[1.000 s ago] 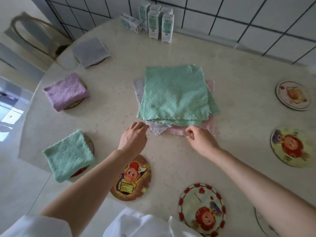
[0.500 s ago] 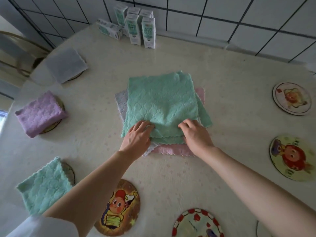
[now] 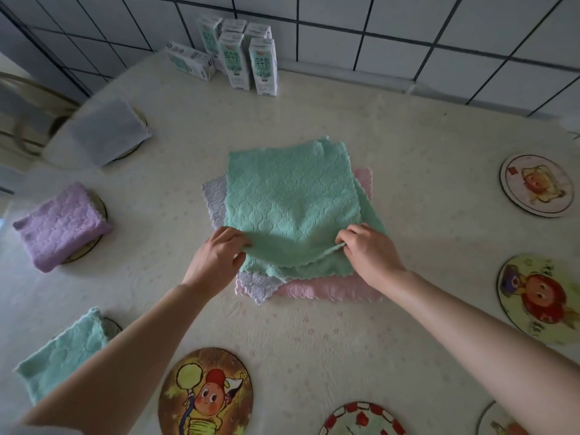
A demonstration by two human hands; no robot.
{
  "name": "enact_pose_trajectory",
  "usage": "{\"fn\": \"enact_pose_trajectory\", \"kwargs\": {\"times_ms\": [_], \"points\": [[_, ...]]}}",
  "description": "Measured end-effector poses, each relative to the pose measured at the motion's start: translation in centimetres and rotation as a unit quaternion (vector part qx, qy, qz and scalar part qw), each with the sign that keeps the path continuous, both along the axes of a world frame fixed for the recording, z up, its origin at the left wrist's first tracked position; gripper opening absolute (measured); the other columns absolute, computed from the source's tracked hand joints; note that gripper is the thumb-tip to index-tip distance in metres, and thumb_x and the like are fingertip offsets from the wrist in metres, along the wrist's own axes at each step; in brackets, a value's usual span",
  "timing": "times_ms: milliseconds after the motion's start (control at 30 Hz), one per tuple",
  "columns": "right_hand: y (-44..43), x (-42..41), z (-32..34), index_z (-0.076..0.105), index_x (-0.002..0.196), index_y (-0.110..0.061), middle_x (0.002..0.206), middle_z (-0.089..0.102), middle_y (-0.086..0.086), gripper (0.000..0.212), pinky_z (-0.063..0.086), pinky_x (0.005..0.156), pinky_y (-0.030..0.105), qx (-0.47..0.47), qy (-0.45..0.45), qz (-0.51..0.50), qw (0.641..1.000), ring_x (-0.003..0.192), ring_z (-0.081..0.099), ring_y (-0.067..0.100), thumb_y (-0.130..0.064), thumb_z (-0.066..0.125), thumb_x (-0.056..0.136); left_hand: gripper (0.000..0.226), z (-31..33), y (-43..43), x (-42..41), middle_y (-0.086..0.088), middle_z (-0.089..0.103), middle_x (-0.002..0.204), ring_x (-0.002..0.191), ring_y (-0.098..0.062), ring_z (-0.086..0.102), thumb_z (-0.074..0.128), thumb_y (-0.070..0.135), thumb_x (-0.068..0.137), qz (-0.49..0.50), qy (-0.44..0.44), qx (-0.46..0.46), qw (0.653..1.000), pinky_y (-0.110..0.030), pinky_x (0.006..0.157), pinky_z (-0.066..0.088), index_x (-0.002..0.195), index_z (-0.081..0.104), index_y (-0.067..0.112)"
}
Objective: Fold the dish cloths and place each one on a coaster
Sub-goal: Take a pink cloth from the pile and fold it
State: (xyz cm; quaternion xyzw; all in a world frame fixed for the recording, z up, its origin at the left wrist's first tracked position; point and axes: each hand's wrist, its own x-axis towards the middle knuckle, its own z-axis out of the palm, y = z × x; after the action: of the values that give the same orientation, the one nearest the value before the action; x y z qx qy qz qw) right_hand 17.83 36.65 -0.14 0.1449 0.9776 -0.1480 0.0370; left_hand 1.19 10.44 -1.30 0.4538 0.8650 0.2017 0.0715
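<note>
A stack of unfolded dish cloths lies mid-table, with a green cloth [image 3: 292, 202] on top, another green one, a grey one [image 3: 255, 285] and a pink one [image 3: 329, 288] under it. My left hand [image 3: 216, 257] pinches the top green cloth's near left corner. My right hand [image 3: 367, 252] pinches its near right edge, lifted slightly. Folded cloths sit on coasters at the left: grey [image 3: 108, 131], purple [image 3: 59, 226] and green [image 3: 62, 356]. Bare cartoon coasters lie in front [image 3: 205, 394], [image 3: 361, 420] and at the right [image 3: 536, 185], [image 3: 539, 298].
Several milk cartons [image 3: 248, 62] stand at the back by the tiled wall [image 3: 408, 36]. A chair back [image 3: 18, 120] shows beyond the table's left edge. Part of another coaster [image 3: 499, 422] peeks in at the bottom right.
My hands went from the stack's near edge onto the top green cloth and took hold of its near corners, raising that edge. The camera moved closer and to the left.
</note>
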Motion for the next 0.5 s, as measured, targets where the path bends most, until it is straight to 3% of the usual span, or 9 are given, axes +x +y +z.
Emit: {"fn": "enact_pose_trajectory", "kwargs": {"times_ms": [100,233,300,367,500], "points": [[0.8,-1.1,1.7,0.064,0.095,-0.012,0.090,0.065,0.001,0.010,0.053,0.061,0.038,-0.040,0.019,-0.046,0.998,0.074,0.061,0.023,-0.010,0.056,0.090,0.014,2.2,1.0,-1.6,-0.009,0.070,0.091,0.081,-0.018,0.061,0.064,0.006,0.086,0.057,-0.031,0.024,0.998,-0.036,0.078,0.057,0.098,0.070,0.003],[2.6,-3.4,4.6,0.063,0.091,-0.012,0.087,0.067,0.006,0.011,0.049,0.062,0.033,-0.065,0.064,-0.128,0.988,0.073,0.062,0.026,-0.017,0.054,0.092,0.016,6.2,3.1,-3.9,-0.014,0.069,0.085,0.062,-0.022,0.060,0.058,0.007,0.091,0.129,-0.069,0.037,0.989,-0.027,0.059,0.050,0.101,0.069,0.002],[3.1,-4.3,6.5,0.065,0.092,-0.009,0.088,0.068,0.009,0.013,0.049,0.064,0.032,-0.084,0.087,-0.147,0.982,0.077,0.063,0.027,-0.016,0.054,0.091,0.019,7.9,4.2,-4.7,-0.013,0.065,0.091,0.066,-0.026,0.063,0.055,0.006,0.092,0.177,-0.125,0.068,0.974,-0.026,0.053,0.054,0.106,0.067,0.002],[3.4,-4.8,8.5,0.065,0.094,-0.006,0.091,0.068,0.012,0.013,0.049,0.069,0.032,-0.102,0.119,-0.167,0.973,0.081,0.063,0.028,-0.014,0.054,0.091,0.021,9.5,5.1,-5.3,-0.012,0.062,0.097,0.079,-0.028,0.064,0.054,0.004,0.092,0.218,-0.169,0.122,0.953,-0.029,0.061,0.058,0.109,0.066,0.002],[3.2,-4.6,12.1,0.064,0.092,-0.007,0.092,0.069,0.013,0.011,0.051,0.076,0.036,-0.101,0.186,-0.183,0.960,0.087,0.063,0.029,-0.012,0.055,0.090,0.020,12.5,5.5,-5.1,-0.008,0.064,0.089,0.084,-0.026,0.061,0.055,0.005,0.089,0.219,-0.108,0.187,0.952,-0.029,0.071,0.051,0.104,0.069,0.004]]}}
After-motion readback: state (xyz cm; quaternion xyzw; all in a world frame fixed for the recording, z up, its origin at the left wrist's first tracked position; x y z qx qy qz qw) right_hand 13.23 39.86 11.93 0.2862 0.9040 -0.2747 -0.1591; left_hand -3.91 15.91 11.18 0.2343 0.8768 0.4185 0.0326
